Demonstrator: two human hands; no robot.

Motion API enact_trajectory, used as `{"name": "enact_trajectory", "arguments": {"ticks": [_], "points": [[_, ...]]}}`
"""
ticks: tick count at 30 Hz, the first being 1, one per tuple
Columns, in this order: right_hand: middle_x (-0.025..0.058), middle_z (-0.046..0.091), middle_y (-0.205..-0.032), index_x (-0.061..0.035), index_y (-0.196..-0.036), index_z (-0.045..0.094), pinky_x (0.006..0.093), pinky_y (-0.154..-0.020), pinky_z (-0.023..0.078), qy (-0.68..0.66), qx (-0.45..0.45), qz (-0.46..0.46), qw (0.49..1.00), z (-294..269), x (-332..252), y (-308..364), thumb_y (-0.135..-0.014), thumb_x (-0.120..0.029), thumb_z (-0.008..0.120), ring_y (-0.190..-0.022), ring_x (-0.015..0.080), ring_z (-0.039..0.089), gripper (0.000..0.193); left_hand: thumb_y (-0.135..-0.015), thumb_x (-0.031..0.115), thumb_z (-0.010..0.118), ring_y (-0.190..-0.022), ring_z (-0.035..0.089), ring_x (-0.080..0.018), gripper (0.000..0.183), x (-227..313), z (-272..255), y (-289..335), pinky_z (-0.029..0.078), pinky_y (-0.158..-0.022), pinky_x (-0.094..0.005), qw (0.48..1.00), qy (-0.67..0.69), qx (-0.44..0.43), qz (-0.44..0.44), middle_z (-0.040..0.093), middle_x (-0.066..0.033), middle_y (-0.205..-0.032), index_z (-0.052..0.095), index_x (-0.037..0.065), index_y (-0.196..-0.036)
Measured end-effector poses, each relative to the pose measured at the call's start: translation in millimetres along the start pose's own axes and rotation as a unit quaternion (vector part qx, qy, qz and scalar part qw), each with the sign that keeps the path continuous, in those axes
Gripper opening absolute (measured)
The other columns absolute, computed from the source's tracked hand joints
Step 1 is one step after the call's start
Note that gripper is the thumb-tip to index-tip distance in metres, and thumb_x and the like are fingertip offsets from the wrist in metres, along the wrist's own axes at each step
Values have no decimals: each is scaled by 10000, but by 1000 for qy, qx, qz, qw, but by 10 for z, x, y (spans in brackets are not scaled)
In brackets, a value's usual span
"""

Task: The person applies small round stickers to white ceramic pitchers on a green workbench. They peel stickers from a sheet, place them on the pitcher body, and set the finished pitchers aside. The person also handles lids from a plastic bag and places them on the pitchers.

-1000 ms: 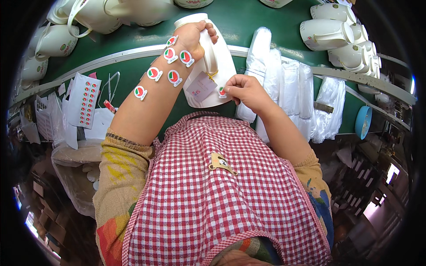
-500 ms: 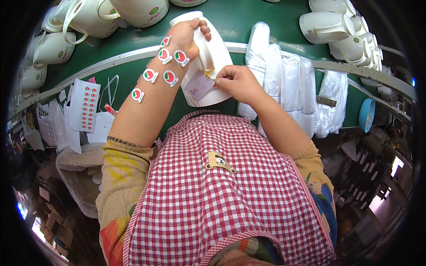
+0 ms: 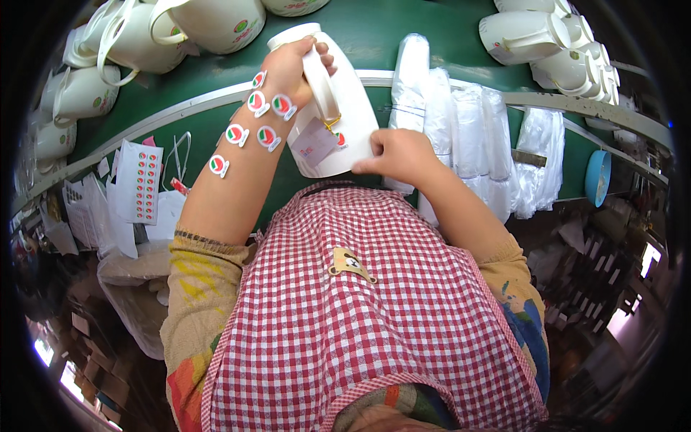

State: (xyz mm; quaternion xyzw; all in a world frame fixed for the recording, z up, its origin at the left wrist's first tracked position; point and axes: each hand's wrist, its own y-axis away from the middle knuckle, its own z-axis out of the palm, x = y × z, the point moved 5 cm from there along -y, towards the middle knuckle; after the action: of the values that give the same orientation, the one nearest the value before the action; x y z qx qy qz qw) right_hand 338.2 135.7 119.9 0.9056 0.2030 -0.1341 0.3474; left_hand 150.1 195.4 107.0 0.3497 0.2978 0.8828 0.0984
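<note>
My left hand (image 3: 301,68) is closed round the handle of a white pitcher (image 3: 353,101), which lies tilted with its wide end toward me. A pale card tag (image 3: 314,142) hangs from the handle on a yellow tie (image 3: 331,123). Beside the tag, a small red and green sticker (image 3: 340,140) sits on the pitcher's wall. My right hand (image 3: 398,155) grips the pitcher's right edge by its wide end, some fingertips hidden. Several similar stickers (image 3: 268,137) cling to my left forearm.
White pitchers (image 3: 216,25) crowd the back left of the green table (image 3: 403,18), and more pitchers (image 3: 525,37) the back right. Bundled clear plastic bags (image 3: 471,137) lie right of my right hand. A sticker sheet (image 3: 146,183) hangs at left. A blue bowl (image 3: 597,178) is far right.
My right hand has left the spot beside the tag and moved right to the pitcher's edge. The sticker there now shows fully. The pitcher has shifted slightly left with my left hand.
</note>
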Motion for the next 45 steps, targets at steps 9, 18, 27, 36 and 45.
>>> {"name": "enact_trajectory", "arguments": {"ticks": [9,18,27,36,45], "points": [[54,658,-932,37,-1058,631,249,-724,505,-610,200,-145,753,-944,238,313,-863,-152,686,-823,110,609,277,-872,5,545,-906,639,-179,275,-267,1087,890,519,-777,-316,864,-388,-321,6,646,-103,-992,518,4,-1146],[36,641,-860,22,-968,596,201,-683,470,-638,477,-198,572,-1782,1082,71,-883,-42,616,-732,73,577,108,-903,188,597,-896,630,-180,239,290,1779,-458,495,-814,-311,701,-620,-216,277,672,-108,-977,627,11,-1060],[133,639,-915,50,-1058,561,303,-824,473,-431,650,-296,551,-2927,1338,408,-910,-46,540,-835,174,598,178,-816,120,558,-1308,388,-349,608,923,2580,-2093,317,-1092,-374,573,-685,-84,442,385,-222,-1410,357,7,-1379],[158,658,-935,42,-1006,552,330,-821,473,-525,611,-318,500,-4131,2475,-1380,-901,-52,542,-837,205,615,141,-796,83,497,-1325,353,-365,632,892,2836,-2759,290,-1113,-394,555,-721,14,414,349,-194,-1437,361,43,-1411],[99,661,-905,30,-1042,593,327,-785,469,-606,538,-107,576,-3363,3335,-2247,-896,-88,546,-821,203,605,194,-822,291,613,-965,609,-319,331,793,2746,-2145,496,-833,-395,505,-783,-19,363,655,-133,-1031,649,56,-1052]]}}
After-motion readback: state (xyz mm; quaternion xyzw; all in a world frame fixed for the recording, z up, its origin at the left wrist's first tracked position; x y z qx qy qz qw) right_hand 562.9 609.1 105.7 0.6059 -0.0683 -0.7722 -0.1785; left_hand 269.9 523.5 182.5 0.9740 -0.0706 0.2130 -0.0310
